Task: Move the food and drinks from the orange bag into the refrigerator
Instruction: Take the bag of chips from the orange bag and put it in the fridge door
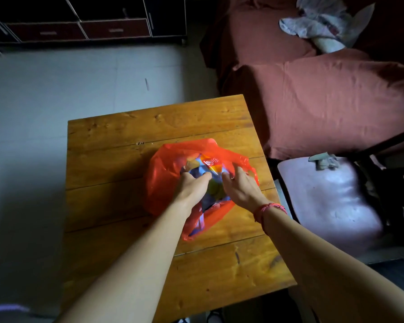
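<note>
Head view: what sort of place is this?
Probably a home living room: a sofa under a reddish-brown cover, a low dark cabinet with drawers along the far wall, and a small wooden table holding the orange bag.

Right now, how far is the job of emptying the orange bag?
Nothing looks done yet: the orange bag sits on the wooden table with the Lay's chips packet inside. In hand: the left hand and right hand reach into its mouth; grip unclear. Left: everything must come out and go to the refrigerator, not in view.
</note>
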{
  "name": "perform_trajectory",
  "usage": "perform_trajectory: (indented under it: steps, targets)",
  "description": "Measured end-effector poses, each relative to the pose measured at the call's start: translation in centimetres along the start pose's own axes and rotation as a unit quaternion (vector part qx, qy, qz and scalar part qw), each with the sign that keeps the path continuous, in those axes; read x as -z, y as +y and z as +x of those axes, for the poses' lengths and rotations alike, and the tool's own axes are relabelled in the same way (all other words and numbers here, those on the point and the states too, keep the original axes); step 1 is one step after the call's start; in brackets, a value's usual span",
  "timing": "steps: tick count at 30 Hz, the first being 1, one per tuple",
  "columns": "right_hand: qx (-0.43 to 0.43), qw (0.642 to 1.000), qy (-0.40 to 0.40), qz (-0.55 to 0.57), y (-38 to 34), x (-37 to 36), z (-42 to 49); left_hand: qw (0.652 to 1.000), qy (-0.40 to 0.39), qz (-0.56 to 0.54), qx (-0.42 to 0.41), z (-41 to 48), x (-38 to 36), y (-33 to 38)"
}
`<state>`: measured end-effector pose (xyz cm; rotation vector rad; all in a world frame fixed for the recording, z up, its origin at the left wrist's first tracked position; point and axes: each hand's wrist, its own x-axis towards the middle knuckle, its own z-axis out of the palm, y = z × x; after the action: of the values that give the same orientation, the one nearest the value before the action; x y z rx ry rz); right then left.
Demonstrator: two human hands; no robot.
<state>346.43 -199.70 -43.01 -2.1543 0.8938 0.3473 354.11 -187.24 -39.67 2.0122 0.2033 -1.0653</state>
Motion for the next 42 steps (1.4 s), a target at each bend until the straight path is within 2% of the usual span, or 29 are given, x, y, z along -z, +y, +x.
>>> perform_trajectory:
  steps: [3, 7, 14, 18, 23, 26, 28, 30, 36, 42]
  targets:
    - [-0.036, 0.999, -0.021, 0.023, 0.4, -0.2, 1.6, 0.999, 0.0, -0.026, 0.029, 1.4, -0.9, 0.1]
    - [-0.014, 0.999, 0.034, 0.006, 1.1, -0.3, 2.9, 0.997, 0.031, -0.056, 0.04, 2.9, -1.8, -0.1]
    - [-0.007, 0.998, -0.052, -0.033, 2.4, 0.1, 3.8, 0.995, 0.046, -0.076, 0.034, 4.5, -3.1, -0.5]
    - [-0.033, 0.998, -0.054, -0.001, 2.4, 0.4, 3.8, 0.995, 0.053, -0.075, 0.031, 4.2, -2.2, -0.9]
    - [-0.065, 0.992, -0.066, 0.08, 1.8, 0.2, 2.6, 0.995, 0.012, -0.097, 0.038, 2.7, -0.2, -0.9]
    - [-0.127, 0.969, -0.103, 0.186, 1.4, 0.4, 1.0, 0.994, -0.015, -0.086, 0.059, 1.1, 1.1, -0.6]
    - [-0.18, 0.924, -0.147, 0.303, 1.1, 0.6, -0.1, 0.994, -0.038, -0.085, 0.065, -0.1, 1.8, -0.3]
    - [-0.196, 0.894, -0.167, 0.368, 0.5, 1.4, -1.6, 0.992, -0.059, -0.092, 0.056, -1.4, 2.9, 0.0]
    - [-0.1, 0.892, -0.171, 0.407, -3.8, 6.7, -7.4, 0.989, -0.069, -0.13, -0.013, -9.2, 7.1, 3.5]
    - [0.033, 0.886, -0.17, 0.43, -10.9, 12.5, -14.0, 0.969, -0.105, -0.182, -0.132, -18.1, 11.9, 7.7]
